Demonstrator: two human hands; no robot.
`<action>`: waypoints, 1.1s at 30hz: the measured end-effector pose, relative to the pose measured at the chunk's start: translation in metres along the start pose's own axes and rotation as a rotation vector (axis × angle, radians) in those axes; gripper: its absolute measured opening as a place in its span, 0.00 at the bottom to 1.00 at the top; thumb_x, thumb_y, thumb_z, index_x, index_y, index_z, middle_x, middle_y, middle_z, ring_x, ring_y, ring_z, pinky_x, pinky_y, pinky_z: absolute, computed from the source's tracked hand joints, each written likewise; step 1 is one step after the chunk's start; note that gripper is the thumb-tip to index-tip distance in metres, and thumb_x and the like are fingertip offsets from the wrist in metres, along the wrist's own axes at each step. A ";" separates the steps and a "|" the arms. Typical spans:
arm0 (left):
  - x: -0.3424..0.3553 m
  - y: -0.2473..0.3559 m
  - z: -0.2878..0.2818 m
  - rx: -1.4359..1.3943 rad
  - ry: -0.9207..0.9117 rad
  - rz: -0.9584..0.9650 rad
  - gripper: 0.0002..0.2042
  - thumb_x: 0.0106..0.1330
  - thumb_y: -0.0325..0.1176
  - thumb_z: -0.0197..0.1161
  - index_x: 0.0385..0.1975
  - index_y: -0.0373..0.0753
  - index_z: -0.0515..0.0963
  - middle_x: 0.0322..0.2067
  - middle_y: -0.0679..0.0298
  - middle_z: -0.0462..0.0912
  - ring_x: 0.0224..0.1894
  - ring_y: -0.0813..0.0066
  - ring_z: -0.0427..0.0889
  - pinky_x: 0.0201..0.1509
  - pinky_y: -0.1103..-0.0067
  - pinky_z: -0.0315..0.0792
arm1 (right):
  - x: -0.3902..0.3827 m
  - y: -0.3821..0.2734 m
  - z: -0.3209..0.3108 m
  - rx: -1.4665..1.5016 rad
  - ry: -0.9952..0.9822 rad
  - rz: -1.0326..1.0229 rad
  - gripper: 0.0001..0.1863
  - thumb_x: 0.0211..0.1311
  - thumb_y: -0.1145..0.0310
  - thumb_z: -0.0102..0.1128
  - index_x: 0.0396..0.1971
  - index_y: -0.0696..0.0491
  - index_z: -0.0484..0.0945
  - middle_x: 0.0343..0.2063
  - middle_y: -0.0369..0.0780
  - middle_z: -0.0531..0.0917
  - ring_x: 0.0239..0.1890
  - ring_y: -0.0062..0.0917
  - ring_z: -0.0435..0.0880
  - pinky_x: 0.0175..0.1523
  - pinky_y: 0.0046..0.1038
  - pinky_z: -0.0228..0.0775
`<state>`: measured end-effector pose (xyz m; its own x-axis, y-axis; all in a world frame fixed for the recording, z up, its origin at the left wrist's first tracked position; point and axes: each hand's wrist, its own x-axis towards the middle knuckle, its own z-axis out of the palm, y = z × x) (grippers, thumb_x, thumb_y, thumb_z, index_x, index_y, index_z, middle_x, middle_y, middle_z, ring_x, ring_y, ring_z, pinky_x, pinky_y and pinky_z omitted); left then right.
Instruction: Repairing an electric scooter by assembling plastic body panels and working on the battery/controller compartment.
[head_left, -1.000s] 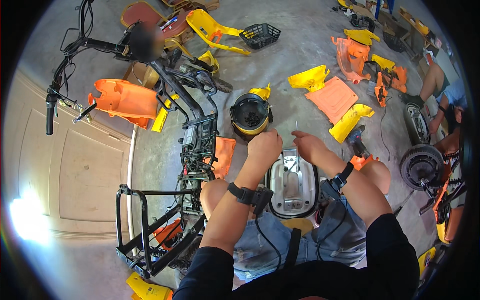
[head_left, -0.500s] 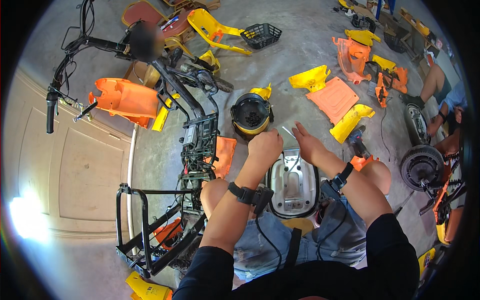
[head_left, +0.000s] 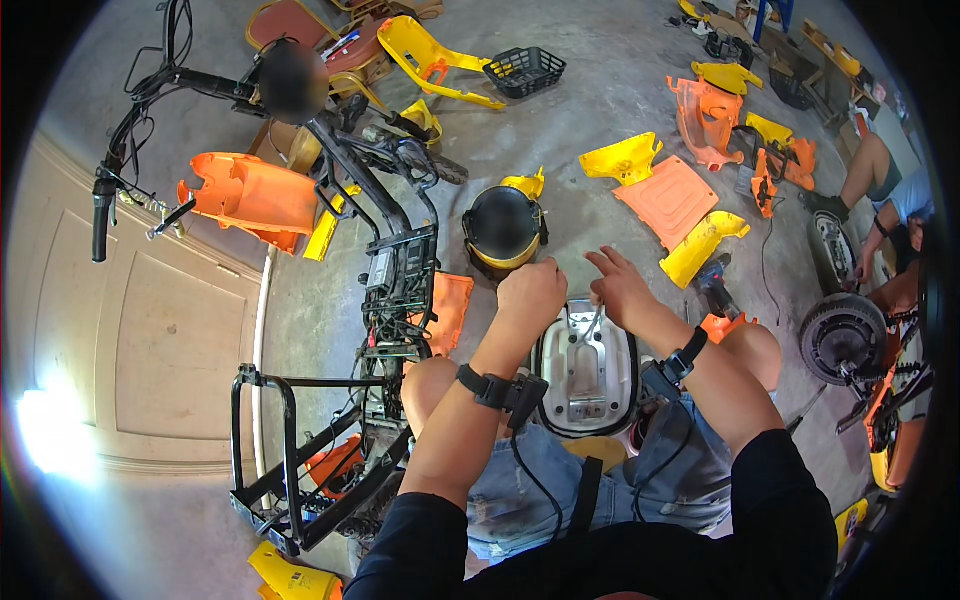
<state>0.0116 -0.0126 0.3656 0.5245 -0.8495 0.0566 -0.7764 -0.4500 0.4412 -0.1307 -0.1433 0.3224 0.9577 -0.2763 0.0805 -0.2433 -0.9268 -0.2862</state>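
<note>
A vehicle seat lies upside down between my knees, its pale metal underside ringed by a black rim. Above its far left end my left hand is closed; what its fingers hold, if anything, is hidden. My right hand hovers over the seat's far right end, index finger raised. Pinched in its lower fingers is a thin silvery rod, only partly visible. Just beyond my left hand stands a round black and yellow container, its inside blurred.
A stripped scooter frame stands at my left. Orange and yellow panels lie about, including a flat orange panel. A black basket sits far off, a power drill at right. Another person works near a wheel.
The rod has swung from pointing up and left between my hands to hanging below my right fingers. My right fingers have shifted; the left hand barely moved.
</note>
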 end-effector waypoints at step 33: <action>0.002 -0.001 0.001 -0.008 0.001 -0.028 0.14 0.64 0.42 0.54 0.30 0.36 0.78 0.28 0.47 0.82 0.33 0.45 0.81 0.38 0.57 0.74 | 0.003 -0.008 0.001 -0.039 -0.096 0.251 0.12 0.53 0.72 0.58 0.38 0.49 0.83 0.54 0.44 0.76 0.56 0.36 0.74 0.58 0.40 0.64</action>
<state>0.0131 -0.0143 0.3640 0.5467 -0.8361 0.0447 -0.7584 -0.4719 0.4496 -0.1256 -0.1361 0.3238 0.8762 -0.4753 -0.0798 -0.4792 -0.8417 -0.2489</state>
